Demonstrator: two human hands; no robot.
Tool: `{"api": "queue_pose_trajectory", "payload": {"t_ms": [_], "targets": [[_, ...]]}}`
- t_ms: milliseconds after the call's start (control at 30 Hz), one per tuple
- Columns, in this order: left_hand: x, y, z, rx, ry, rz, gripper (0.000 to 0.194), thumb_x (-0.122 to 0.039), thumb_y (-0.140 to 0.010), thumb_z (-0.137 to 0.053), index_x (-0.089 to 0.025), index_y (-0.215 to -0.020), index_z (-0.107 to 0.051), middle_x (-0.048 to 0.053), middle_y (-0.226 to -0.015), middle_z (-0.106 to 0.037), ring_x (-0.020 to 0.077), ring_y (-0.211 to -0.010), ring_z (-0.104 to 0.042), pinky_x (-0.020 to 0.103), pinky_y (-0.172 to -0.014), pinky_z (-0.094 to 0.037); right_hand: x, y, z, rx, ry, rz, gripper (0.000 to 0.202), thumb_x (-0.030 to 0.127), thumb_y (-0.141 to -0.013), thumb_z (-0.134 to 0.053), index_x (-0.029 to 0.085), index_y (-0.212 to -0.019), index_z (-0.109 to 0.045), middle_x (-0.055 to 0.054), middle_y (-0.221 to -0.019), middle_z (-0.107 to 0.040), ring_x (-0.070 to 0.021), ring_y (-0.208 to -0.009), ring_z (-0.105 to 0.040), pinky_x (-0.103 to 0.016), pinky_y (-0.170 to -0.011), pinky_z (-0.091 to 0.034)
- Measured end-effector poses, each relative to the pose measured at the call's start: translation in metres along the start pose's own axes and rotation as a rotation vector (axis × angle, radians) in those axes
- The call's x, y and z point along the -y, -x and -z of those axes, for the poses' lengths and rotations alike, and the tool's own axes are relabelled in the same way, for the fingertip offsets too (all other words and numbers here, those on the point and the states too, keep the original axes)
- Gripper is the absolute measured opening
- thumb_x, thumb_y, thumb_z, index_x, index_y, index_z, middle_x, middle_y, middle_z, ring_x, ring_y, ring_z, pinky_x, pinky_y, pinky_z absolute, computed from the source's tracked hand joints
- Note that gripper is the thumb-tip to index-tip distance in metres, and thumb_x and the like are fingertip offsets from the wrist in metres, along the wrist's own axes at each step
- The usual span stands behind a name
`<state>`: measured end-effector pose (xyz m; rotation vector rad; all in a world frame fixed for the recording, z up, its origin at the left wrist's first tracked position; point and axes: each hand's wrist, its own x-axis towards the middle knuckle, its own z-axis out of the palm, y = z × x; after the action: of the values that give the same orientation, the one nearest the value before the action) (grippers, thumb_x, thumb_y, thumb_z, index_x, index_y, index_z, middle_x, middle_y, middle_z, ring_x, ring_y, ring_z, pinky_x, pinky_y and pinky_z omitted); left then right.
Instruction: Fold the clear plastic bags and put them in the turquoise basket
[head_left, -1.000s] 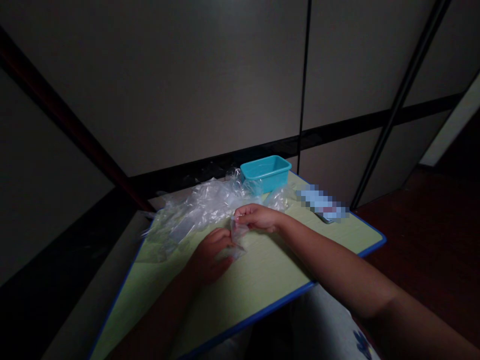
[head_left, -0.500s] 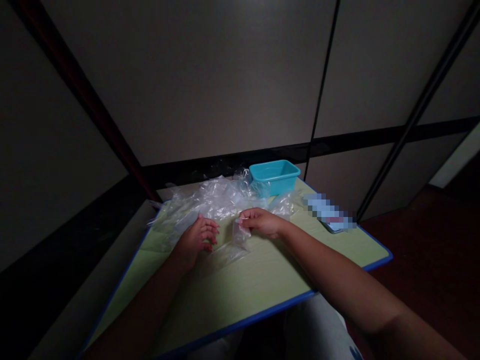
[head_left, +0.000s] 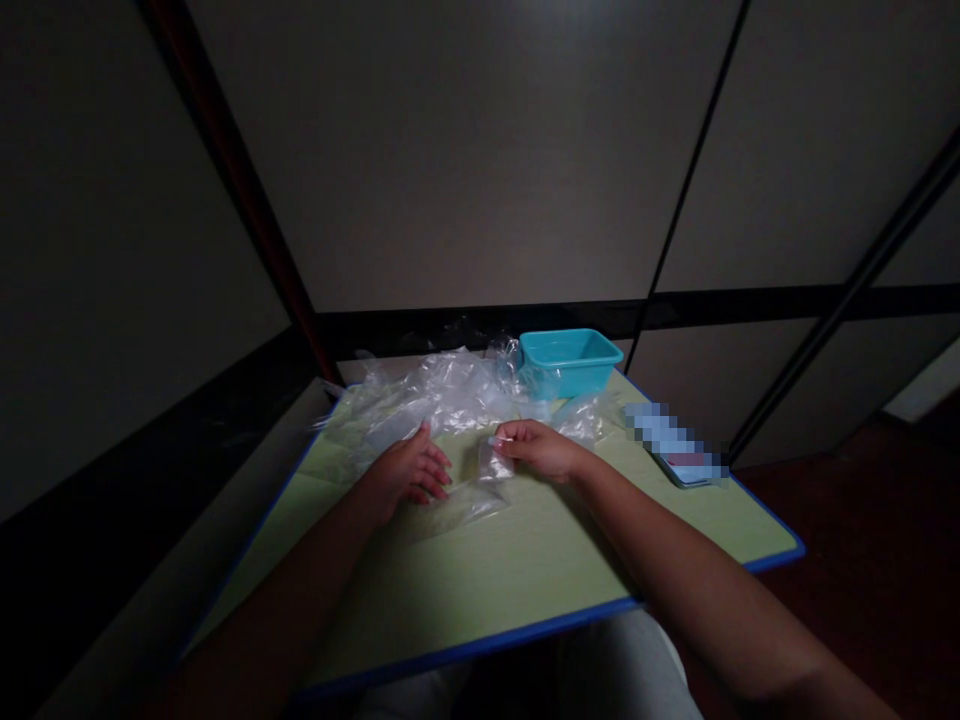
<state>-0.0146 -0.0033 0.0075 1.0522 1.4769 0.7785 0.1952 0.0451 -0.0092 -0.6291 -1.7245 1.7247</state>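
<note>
My right hand (head_left: 536,448) pinches the upper edge of a small clear plastic bag (head_left: 495,464) over the middle of the table. To its left, my left hand (head_left: 409,472) is apart from that bag, with its fingers spread and nothing in them. A flat piece of clear plastic (head_left: 465,510) lies just below and between the hands. Behind them spreads a crumpled heap of clear plastic bags (head_left: 450,390). More clear plastic (head_left: 589,415) lies beyond my right wrist.
A turquoise basket (head_left: 574,378) stands at the back of the yellow-green table (head_left: 465,600), which has a blue edge. A phone-like object (head_left: 686,460), partly pixelated, lies at the right. Dark-trimmed panels (head_left: 480,180) rise behind the table.
The camera view has shifted, so the table appears further right. The small bag in my right hand now hangs flatter. My left hand stays open.
</note>
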Motion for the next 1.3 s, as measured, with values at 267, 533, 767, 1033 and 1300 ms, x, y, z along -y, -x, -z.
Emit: {"api": "queue_pose_trajectory", "payload": {"t_ms": [267,533,767,1033,1300], "targets": [[0.000,0.002,0.000,0.034,-0.090,0.043,0.075,-0.085,-0.058,-0.030,-0.014,-0.061,-0.053,0.008,-0.056,-0.065,0.0175,-0.045,-0.059,0.022,-0.039,-0.032,0.002,0.001,-0.002,0.024,-0.020,-0.004,0.038,0.046,-0.066,-0.068,0.014,-0.062,-0.049,0.005,-0.056,-0.047,-0.0062,-0.051,-0.037,-0.021,-0.052,-0.025],[0.001,-0.002,0.000,0.050,-0.087,0.022,0.078,-0.087,-0.058,-0.024,-0.015,-0.060,-0.053,0.009,-0.058,-0.066,0.0135,-0.040,-0.052,0.024,-0.041,-0.036,-0.008,-0.003,-0.002,0.065,0.085,0.001,0.041,0.050,-0.066,-0.067,0.014,-0.063,-0.049,0.006,-0.056,-0.043,-0.0057,-0.051,-0.033,-0.021,-0.050,-0.023],[0.006,-0.007,0.005,0.128,-0.040,0.039,0.078,-0.086,-0.059,-0.026,-0.014,-0.065,-0.055,0.008,-0.061,-0.066,0.0139,-0.043,-0.054,0.025,-0.045,-0.039,-0.012,-0.005,-0.004,0.114,0.158,0.019,0.041,0.051,-0.066,-0.066,0.013,-0.066,-0.051,0.005,-0.057,-0.045,-0.0063,-0.052,-0.035,-0.021,-0.051,-0.025],[0.008,-0.011,0.010,0.173,-0.042,0.055,0.076,-0.085,-0.061,-0.028,-0.015,-0.068,-0.056,0.009,-0.064,-0.067,0.0166,-0.050,-0.058,0.027,-0.050,-0.042,-0.013,-0.005,-0.008,0.174,0.199,0.018,0.044,0.054,-0.064,-0.066,0.013,-0.065,-0.051,0.005,-0.057,-0.045,-0.0065,-0.054,-0.036,-0.021,-0.051,-0.027],[0.008,-0.012,0.009,0.165,-0.033,0.089,0.081,-0.086,-0.061,-0.020,-0.014,-0.068,-0.058,0.008,-0.061,-0.066,0.0171,-0.050,-0.059,0.026,-0.048,-0.041,-0.011,-0.007,-0.010,0.206,0.220,0.076,0.053,0.063,-0.073,-0.050,0.011,-0.068,-0.058,0.002,-0.062,-0.048,-0.0086,-0.058,-0.039,-0.022,-0.056,-0.032]]}}
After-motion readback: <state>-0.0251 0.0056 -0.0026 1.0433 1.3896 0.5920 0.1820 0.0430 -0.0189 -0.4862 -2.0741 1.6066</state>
